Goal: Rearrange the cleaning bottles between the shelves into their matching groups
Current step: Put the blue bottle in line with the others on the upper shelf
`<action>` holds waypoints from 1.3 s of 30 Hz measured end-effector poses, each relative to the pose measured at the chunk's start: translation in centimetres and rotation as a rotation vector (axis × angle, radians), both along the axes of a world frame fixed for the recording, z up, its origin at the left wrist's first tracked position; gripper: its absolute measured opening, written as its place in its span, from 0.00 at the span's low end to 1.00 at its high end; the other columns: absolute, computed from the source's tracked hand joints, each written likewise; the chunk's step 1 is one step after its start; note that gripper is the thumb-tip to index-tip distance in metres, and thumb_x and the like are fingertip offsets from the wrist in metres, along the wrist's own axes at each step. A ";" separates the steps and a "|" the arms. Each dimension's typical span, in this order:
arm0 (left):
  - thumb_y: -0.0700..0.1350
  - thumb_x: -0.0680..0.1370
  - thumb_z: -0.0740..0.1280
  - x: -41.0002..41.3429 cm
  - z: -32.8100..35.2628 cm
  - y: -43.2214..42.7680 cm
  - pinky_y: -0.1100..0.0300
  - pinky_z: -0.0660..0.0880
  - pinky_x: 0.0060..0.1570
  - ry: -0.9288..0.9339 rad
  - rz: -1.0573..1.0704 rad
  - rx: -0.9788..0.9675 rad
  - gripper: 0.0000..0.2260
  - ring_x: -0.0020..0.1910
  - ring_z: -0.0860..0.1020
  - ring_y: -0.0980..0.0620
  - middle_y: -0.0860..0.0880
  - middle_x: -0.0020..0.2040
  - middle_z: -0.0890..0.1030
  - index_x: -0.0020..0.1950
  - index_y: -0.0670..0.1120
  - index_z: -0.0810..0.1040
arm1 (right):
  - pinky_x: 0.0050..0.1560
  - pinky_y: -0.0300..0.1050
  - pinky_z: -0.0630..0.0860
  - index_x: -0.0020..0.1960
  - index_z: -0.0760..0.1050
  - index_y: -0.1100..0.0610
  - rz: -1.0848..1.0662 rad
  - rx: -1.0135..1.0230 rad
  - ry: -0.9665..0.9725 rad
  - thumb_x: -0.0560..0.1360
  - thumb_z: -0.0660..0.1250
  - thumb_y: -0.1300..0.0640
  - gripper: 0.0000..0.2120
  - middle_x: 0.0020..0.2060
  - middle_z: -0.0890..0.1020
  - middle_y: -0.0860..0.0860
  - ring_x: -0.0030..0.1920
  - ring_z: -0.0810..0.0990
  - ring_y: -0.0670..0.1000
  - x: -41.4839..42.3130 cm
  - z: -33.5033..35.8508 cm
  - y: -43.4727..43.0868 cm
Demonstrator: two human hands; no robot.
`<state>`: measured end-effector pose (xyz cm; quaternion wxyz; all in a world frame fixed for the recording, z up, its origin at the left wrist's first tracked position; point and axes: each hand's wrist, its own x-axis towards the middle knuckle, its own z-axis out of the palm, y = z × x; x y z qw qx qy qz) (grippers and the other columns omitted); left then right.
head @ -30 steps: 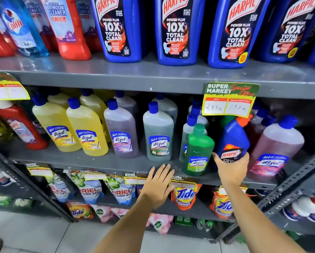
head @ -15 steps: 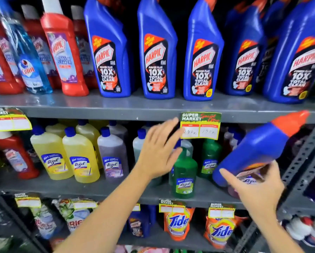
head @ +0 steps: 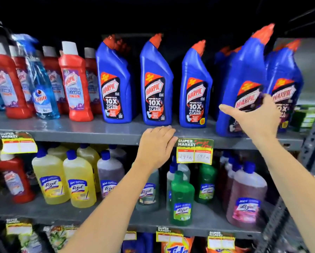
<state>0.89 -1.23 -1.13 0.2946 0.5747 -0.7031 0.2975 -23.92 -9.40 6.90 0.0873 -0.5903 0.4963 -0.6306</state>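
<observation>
Two bare forearms reach up at a shop's cleaning aisle. The left hand (head: 157,143), nearest the camera, lies flat with fingers pressed together on the front lip of the upper shelf (head: 80,131), gripping nothing, just beside a yellow price tag (head: 194,152). Further in and to the right, the right hand (head: 255,115) wraps around the label of a blue Harpic bottle (head: 244,84), thumb stretched left across its front. That bottle stands nearly upright, long axis vertical, orange cap up and tipped slightly right, its base apparently at the shelf's right end, touching a matching bottle (head: 286,84) behind it. Three more blue Harpic bottles (head: 155,83) stand in a row to its left, well beyond the idle left hand. Setting it square among them looks like the remaining move, and the right hand is placed for it.
</observation>
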 end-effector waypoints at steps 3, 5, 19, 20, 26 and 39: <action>0.48 0.80 0.61 -0.8 -0.2 -0.3 0.49 0.73 0.49 0.020 -0.008 -0.023 0.14 0.55 0.80 0.44 0.44 0.58 0.82 0.60 0.43 0.79 | 0.48 0.47 0.70 0.54 0.73 0.53 0.023 0.137 0.021 0.45 0.70 0.21 0.49 0.51 0.80 0.49 0.54 0.80 0.55 -0.4 0.6 -1.2; 0.49 0.81 0.60 -1.0 0.6 -1.1 0.50 0.72 0.50 0.030 -0.014 -0.038 0.14 0.55 0.80 0.45 0.45 0.58 0.83 0.59 0.43 0.79 | 0.49 0.50 0.70 0.58 0.71 0.55 -0.001 0.150 0.073 0.46 0.70 0.21 0.52 0.58 0.80 0.54 0.58 0.79 0.58 -0.9 1.4 -2.0; 0.50 0.81 0.54 -0.2 0.1 -0.4 0.50 0.72 0.53 0.084 0.059 -0.047 0.18 0.57 0.79 0.45 0.46 0.57 0.83 0.60 0.43 0.79 | 0.57 0.56 0.73 0.71 0.59 0.60 -0.003 0.260 0.267 0.52 0.79 0.33 0.58 0.64 0.77 0.57 0.62 0.76 0.61 1.1 -1.3 -2.7; 0.50 0.81 0.54 -0.2 0.2 -0.5 0.49 0.72 0.53 0.087 0.056 -0.045 0.18 0.57 0.79 0.46 0.46 0.57 0.83 0.60 0.43 0.79 | 0.56 0.56 0.73 0.70 0.60 0.60 -0.012 0.262 0.261 0.53 0.79 0.33 0.56 0.63 0.77 0.57 0.62 0.76 0.61 1.2 -1.1 -3.1; 0.50 0.81 0.55 -0.3 0.1 -0.3 0.50 0.71 0.55 0.095 0.057 -0.050 0.18 0.57 0.79 0.46 0.46 0.57 0.82 0.60 0.43 0.79 | 0.51 0.58 0.75 0.65 0.62 0.59 -0.087 0.265 0.217 0.55 0.80 0.35 0.50 0.60 0.77 0.58 0.60 0.77 0.64 1.8 -1.2 -4.4; 0.51 0.81 0.55 -0.6 0.0 -0.2 0.48 0.71 0.57 0.132 0.078 -0.028 0.19 0.58 0.78 0.46 0.45 0.59 0.82 0.60 0.43 0.79 | 0.53 0.59 0.75 0.73 0.55 0.58 0.023 0.331 0.242 0.57 0.79 0.35 0.57 0.64 0.75 0.58 0.63 0.74 0.63 0.9 -1.1 -5.6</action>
